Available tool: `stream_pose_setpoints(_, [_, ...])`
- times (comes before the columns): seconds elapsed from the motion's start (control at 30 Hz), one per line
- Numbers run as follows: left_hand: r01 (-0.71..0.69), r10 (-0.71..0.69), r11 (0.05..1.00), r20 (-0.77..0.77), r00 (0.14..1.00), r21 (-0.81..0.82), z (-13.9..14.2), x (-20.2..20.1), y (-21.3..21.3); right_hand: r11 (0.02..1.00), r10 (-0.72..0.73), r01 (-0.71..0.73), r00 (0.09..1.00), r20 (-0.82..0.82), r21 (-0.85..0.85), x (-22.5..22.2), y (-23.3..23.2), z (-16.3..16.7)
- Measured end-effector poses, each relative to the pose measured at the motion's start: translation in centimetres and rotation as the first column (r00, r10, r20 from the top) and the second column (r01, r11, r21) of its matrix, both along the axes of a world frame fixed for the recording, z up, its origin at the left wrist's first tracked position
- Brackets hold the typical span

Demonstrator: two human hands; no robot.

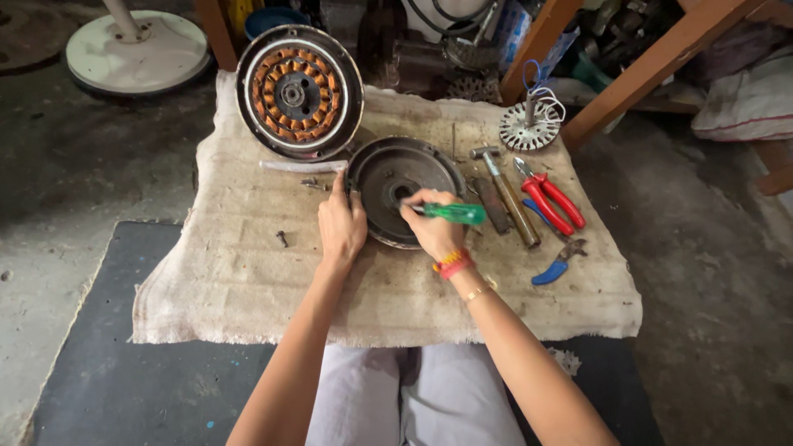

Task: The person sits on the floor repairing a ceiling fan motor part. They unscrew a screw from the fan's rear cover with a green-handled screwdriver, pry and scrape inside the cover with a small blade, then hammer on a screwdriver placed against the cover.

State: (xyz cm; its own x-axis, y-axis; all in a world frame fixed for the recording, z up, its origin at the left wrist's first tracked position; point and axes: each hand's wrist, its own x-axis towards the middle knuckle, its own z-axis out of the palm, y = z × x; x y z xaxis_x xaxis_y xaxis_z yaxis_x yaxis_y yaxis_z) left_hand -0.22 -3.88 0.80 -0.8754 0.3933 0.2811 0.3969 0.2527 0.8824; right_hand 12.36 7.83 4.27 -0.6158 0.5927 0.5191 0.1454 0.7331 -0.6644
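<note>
1. One beige cloth [248, 289] lies on the floor and carries all the work. Its near edge is frayed and its near left corner rests on one dark mat [140, 363].
2. One dark round metal cover [376, 169] lies near the middle of the cloth, slightly toward the far edge.
3. The left hand [341, 225] rests against the left rim of the cover, fingers pressed together and pointing toward the far edge; it holds nothing.
4. The right hand [434, 230] lies over the near rim of the cover, fingers pinching one screwdriver with a green handle [454, 213]. The handle points toward the right edge; the tip, at the cover's centre, is hidden by the fingers.
5. One motor winding with copper coils [297, 91] sits at the far left corner, overhanging the far edge and just beside the cover.
6. Right of the cover, in a row: one hammer [508, 198], one pair of red-handled pliers [549, 198], one blue-handled tool [557, 264]. All lie near one another, close to the right edge.
7. One small finned disc with white wires [530, 124] stands at the far right corner.
8. One loose screw [282, 239] lies left of the left hand.
9. Open room: the near strip and near left part of the cloth.
</note>
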Motion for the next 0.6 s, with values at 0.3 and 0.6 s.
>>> stream_pose_setpoints(0.3, [0.003, -0.004, 1.000, -0.020, 1.000, -0.020, -0.1, 0.0, -0.2, 0.999, 0.052, -0.052, 0.999, 0.012, 0.003, 1.3, -0.5, 0.6])
stream_pose_setpoints(0.6, [-0.170, 0.174, 0.945, -0.010, 0.985, -0.280, 1.3, 4.4, -0.4, 0.995, 0.093, -0.093, 0.996, -0.014, 0.035, 0.5, -1.1, 1.2])
